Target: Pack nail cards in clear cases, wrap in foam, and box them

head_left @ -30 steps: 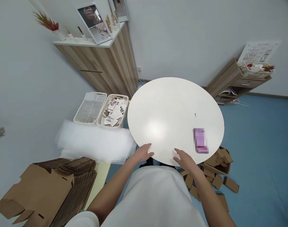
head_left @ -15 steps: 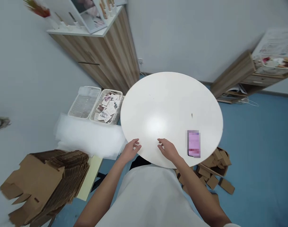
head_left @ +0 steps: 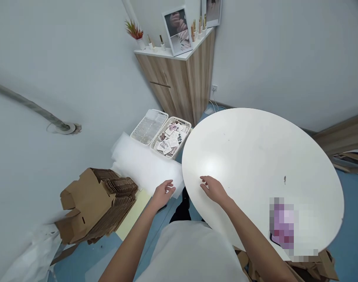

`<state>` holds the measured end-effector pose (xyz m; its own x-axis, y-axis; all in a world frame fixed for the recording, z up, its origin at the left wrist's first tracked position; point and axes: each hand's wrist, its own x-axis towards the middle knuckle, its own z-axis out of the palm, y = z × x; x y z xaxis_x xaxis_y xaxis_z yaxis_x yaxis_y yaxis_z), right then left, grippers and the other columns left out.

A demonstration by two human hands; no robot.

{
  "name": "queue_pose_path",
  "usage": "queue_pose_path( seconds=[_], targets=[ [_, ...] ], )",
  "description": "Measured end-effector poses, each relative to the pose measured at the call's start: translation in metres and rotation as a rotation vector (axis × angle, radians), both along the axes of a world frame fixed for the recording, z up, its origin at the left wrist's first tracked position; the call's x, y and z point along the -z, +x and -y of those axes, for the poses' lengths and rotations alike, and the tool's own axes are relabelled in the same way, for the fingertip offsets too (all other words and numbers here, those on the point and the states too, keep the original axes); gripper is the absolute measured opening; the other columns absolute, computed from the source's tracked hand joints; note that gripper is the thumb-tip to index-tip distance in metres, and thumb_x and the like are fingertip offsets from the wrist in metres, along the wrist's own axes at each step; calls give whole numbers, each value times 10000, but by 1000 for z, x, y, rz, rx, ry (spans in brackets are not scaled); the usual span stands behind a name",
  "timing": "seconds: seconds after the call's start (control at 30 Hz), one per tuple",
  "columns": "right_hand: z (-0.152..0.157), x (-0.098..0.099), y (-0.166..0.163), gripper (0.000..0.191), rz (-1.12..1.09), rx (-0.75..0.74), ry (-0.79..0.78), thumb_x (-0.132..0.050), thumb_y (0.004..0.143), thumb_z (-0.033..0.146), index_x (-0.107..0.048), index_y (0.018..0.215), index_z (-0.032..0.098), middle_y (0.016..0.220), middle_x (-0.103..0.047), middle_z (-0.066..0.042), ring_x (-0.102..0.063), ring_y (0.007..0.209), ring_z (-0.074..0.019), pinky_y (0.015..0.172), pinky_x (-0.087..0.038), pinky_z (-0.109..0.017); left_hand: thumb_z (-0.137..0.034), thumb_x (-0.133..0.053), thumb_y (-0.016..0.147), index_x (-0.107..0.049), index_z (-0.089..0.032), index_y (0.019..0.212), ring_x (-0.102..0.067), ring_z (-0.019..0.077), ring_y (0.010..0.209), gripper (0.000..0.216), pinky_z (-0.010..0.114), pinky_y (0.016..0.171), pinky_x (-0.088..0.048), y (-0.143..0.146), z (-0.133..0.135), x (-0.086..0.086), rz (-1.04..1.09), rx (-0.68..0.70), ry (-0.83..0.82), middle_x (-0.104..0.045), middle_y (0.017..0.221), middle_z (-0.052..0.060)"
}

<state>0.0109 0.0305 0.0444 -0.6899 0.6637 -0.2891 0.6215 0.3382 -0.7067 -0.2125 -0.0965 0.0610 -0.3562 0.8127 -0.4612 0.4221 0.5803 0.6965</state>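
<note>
Since the earlier frame the view has swung leftward, and the left hand (head_left: 164,194) has come off the round white tabletop (head_left: 263,145) to the near end of the wide, translucent white foam sheets (head_left: 145,160). The right hand (head_left: 214,190) is now over the tabletop's left edge. Each grip is released, fingers loosely curled around nothing; whether the left fingertips touch the foam cannot be told.

The foam lies in a loose layered pile left of the tabletop, between a white lattice plastic basket (head_left: 180,143) of printed cards and a stack of flat brown cardboard blanks (head_left: 87,196). It looks very light, soft and floppy, likely to slide layer over layer and to crease under a hard pinch. Its near end, beside the left hand, seems the best hold: thumb below, fingers flat above, with the other hand supporting the far side against sagging.

The cardboard should be stiffer and heavier as a bundle, but a single blank probably light; its straight edges suit a pinch, while the thin projecting flaps could bend.
</note>
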Motion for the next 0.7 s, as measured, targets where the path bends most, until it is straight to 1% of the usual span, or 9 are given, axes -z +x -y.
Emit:
queue_pose_path(
  seconds=[0.1, 0.23, 0.3, 0.37, 0.5, 0.57, 0.7],
  targets=[
    [-10, -1, -46, 355, 21, -54, 24, -384, 831, 290, -477, 1165, 217, 1048, -590, -64, -564, 899, -186, 763, -442, -324, -442, -486, 751, -491, -175, 1120, -581, 165, 873, 455, 285, 762, -467, -41, -16, 7, 35, -63, 22, -587, 1049, 84],
    [-22, 0, -104, 345, 24, -99, 54, -414, 823, 266, -485, 1153, 193, 1058, -575, -82, -543, 944, -194, 804, -432, -337, -411, -508, 747, -508, -186, 1100, -576, 167, 894, 419, 287, 770, -471, -93, -53, 23, 52, -86, 82, -567, 1094, 81],
    [-30, 1, -131, 335, 9, -97, 78, -447, 808, 250, -498, 1133, 188, 1071, -559, -91, -514, 998, -207, 842, -418, -350, -386, -524, 743, -506, -186, 1104, -566, 172, 926, 413, 289, 783, -468, -114, -73, 33, 54, -93, 115, -550, 1131, 82],
    [-39, 4, -157, 324, -12, -64, 85, -471, 792, 233, -510, 1112, 193, 1078, -547, -91, -497, 1024, -211, 867, -407, -361, -382, -537, 740, -497, -179, 1120, -551, 184, 974, 433, 292, 800, -460, -131, -93, 43, 76, -92, 123, -536, 1163, 91],
    [-64, 18, -203, 342, -36, 47, 31, -479, 760, 166, -511, 1099, 199, 1105, -535, -81, -503, 1022, -192, 896, -396, -357, -373, -570, 722, -465, -157, 1172, -500, 218, 1084, 510, 313, 867, -418, -151, -131, 63, 204, -50, 73, -499, 1228, 119],
    [-77, 29, -221, 389, -19, 111, -15, -468, 734, 119, -502, 1116, 184, 1132, -529, -83, -494, 1045, -185, 917, -383, -346, -328, -581, 713, -428, -147, 1211, -457, 232, 1141, 552, 323, 891, -397, -156, -149, 73, 287, -77, 57, -447, 1283, 135],
    [-103, 51, -247, 485, 46, 298, -193, -460, 705, 96, -439, 1187, 153, 1167, -516, -92, -495, 1061, -184, 906, -398, -331, -218, -583, 675, -385, -159, 1251, -382, 252, 1210, 612, 340, 916, -374, -159, -176, 90, 421, -143, 42, -378, 1341, 132]
  ],
)
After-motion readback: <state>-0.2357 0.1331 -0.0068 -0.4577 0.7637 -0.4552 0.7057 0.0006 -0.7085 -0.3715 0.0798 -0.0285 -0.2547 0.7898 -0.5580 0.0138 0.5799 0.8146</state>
